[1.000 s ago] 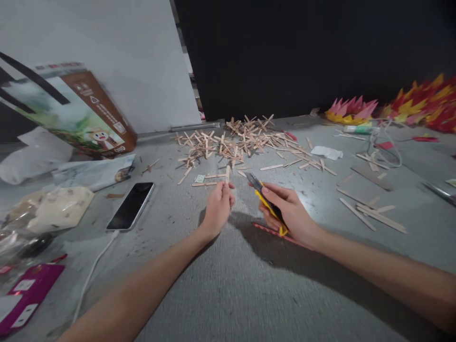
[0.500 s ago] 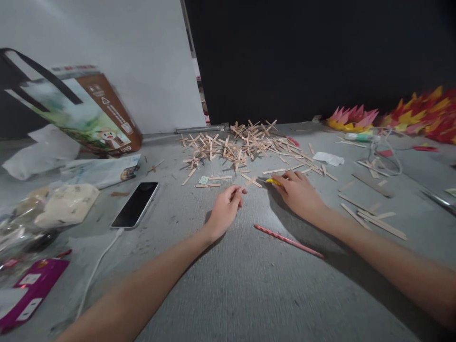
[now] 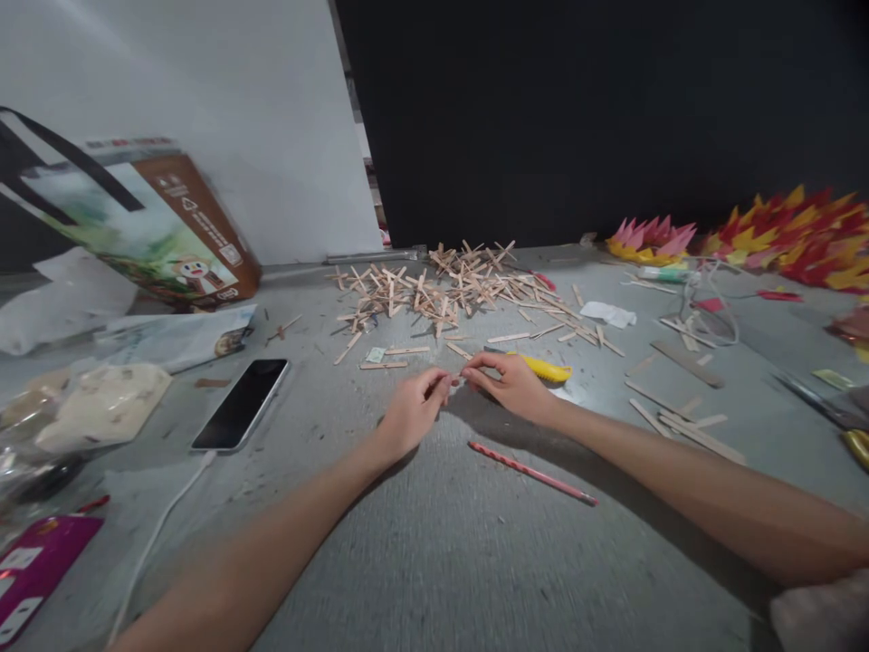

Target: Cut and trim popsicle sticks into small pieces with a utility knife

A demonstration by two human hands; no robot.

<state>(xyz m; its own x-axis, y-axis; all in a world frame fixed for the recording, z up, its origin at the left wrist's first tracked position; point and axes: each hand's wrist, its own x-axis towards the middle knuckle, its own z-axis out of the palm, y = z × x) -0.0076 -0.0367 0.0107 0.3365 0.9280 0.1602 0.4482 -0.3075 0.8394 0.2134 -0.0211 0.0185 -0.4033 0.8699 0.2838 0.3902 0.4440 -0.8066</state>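
Note:
My left hand (image 3: 415,412) is closed in a pinch on a small wooden craft stick piece (image 3: 456,379), which its fingertips mostly cover. From the other side, the thumb and forefinger of my right hand (image 3: 514,388) pinch at the same piece. Just behind the right hand lies a yellow utility knife (image 3: 549,369), its middle partly hidden by that hand. A red patterned pencil (image 3: 533,474) rests nearer to me, below both hands. Beyond the hands spreads a heap of craft sticks (image 3: 441,288), many joined in crossed shapes.
A phone (image 3: 241,405) on a white cable lies left, before a printed carrier bag (image 3: 169,231). Loose sticks (image 3: 692,426), scissors (image 3: 815,403) and a white tissue (image 3: 608,314) are on the right. Folded paper pieces (image 3: 794,235) stand at the back right.
My right hand has let go of the utility knife, which now lies on the table. It has moved left to meet my left hand at the stick. The view has shifted slightly.

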